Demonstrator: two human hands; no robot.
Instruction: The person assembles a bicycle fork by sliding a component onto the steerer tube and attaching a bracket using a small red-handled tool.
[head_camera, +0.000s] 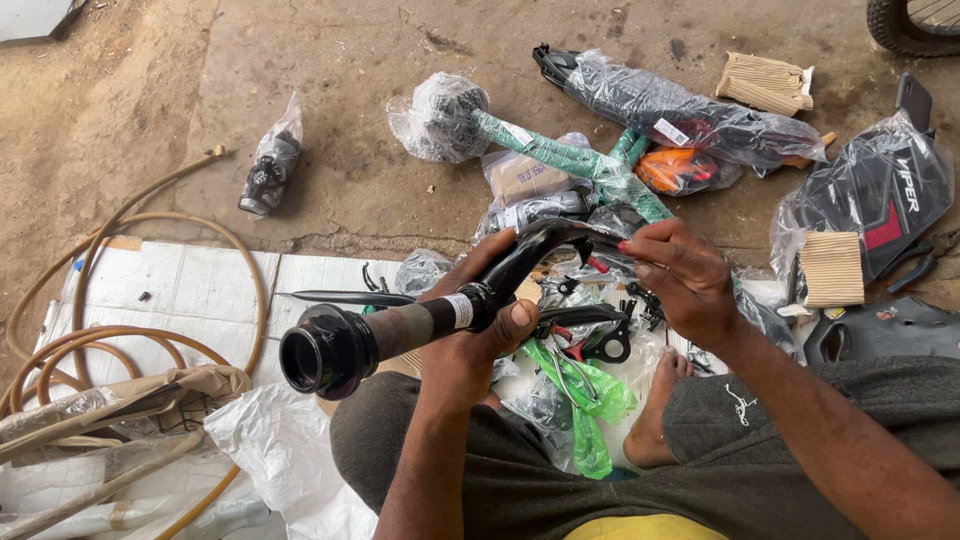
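Observation:
My left hand (478, 335) grips a black bicycle fork (400, 325) by its steerer tube, with the round ring end pointing toward me at lower left. The curved fork leg runs up and right to my right hand (680, 280), whose fingertips pinch at its far end beside a small red-tipped part (598, 265). I sit on the ground with my knees and a bare foot (655, 420) below the fork. Under my hands lies a heap of plastic-wrapped bicycle parts (575, 345) and green plastic wrap (585, 395).
Wrapped parts are scattered ahead: a green-wrapped frame (570, 160), a long black bagged part (690, 115), a black fairing in plastic (875, 195), cardboard pieces (765, 82). A tan hose (120, 330) coils on white cardboard (190, 290) at left. Pliers (925, 258) lie right; a tyre (915, 22) sits top right.

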